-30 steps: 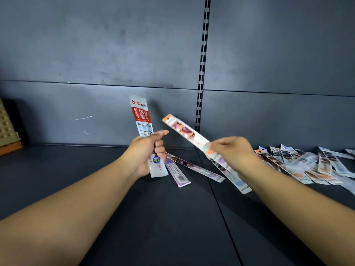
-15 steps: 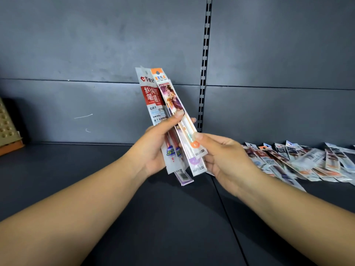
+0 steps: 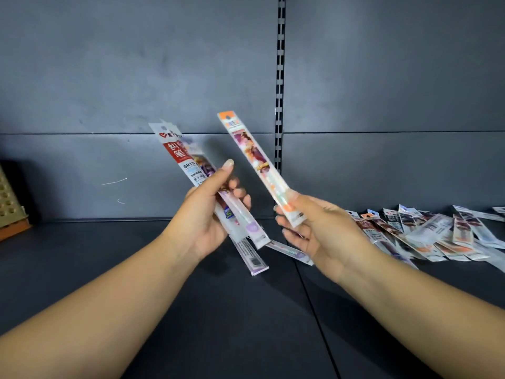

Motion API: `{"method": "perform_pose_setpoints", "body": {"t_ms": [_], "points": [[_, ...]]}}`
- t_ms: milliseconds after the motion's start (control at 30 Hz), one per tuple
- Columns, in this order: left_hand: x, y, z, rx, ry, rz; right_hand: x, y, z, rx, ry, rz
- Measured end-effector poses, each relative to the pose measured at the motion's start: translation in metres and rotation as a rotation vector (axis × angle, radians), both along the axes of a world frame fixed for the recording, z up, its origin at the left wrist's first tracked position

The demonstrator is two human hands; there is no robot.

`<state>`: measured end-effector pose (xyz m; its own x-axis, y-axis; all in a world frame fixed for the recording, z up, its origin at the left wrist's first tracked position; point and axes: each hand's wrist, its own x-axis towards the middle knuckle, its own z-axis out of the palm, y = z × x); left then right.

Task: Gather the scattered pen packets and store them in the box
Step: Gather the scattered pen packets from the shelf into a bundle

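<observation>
While held up over the dark shelf, stood tilted, top end leaning left: the red-and-white packet, with a second, purple-ended packet stacked against its front. Gripped low down by the left hand, thumb pressed across the front, fingers curled round the back edge. Two packets in that clutch for certain; a third could not be told through the blur.

Just beside them, apart by a narrow gap, angled the same way: the orange-topped packet, pinched near its bottom end by the right hand, thumb on top, fingers curled loosely beneath.

Down on the shelf, below and between the hands, lay a pale purple packet, barcode end toward the camera, and another thin packet slanting off rightward under the right wrist.

Further right, well apart from the hands, sprawled the heap of scattered packets, overlapping one another, fanned along the back of the shelf.

Behind it all, the grey back panel, split by a slotted upright strip. At the far left edge, a beige perforated piece on an orange base, only partly seen.
</observation>
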<state>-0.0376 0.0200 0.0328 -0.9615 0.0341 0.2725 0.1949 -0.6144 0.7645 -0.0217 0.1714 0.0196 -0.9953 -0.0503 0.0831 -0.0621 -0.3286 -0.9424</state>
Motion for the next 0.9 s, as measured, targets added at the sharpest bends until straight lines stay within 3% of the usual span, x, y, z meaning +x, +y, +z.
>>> {"method": "perform_pose_setpoints", "body": {"t_ms": [233,400,533,633,700,800,900], "points": [[0.007,0.002,0.002,-0.162,0.038,0.047,0.005,-0.018,-0.012,0.053,-0.077,0.238],[0.003,-0.003,0.004,-0.205,0.096,0.044,0.0,-0.021,-0.013,0.186,-0.045,0.237],[-0.007,-0.021,0.011,-0.27,0.137,0.306,-0.022,-0.019,-0.019,0.865,0.246,-0.053],[-0.016,-0.035,0.002,-0.366,0.143,0.329,-0.031,-0.027,-0.023,1.465,0.205,-0.034],[-0.02,-0.036,-0.012,-0.542,0.123,0.327,-0.033,-0.033,-0.021,1.626,0.147,0.009],[-0.024,-0.031,-0.026,-0.624,0.028,0.222,-0.034,-0.033,-0.016,1.577,0.079,0.094],[-0.028,-0.03,-0.025,-0.407,-0.106,0.153,-0.029,-0.023,-0.013,1.359,0.067,0.134]]}}
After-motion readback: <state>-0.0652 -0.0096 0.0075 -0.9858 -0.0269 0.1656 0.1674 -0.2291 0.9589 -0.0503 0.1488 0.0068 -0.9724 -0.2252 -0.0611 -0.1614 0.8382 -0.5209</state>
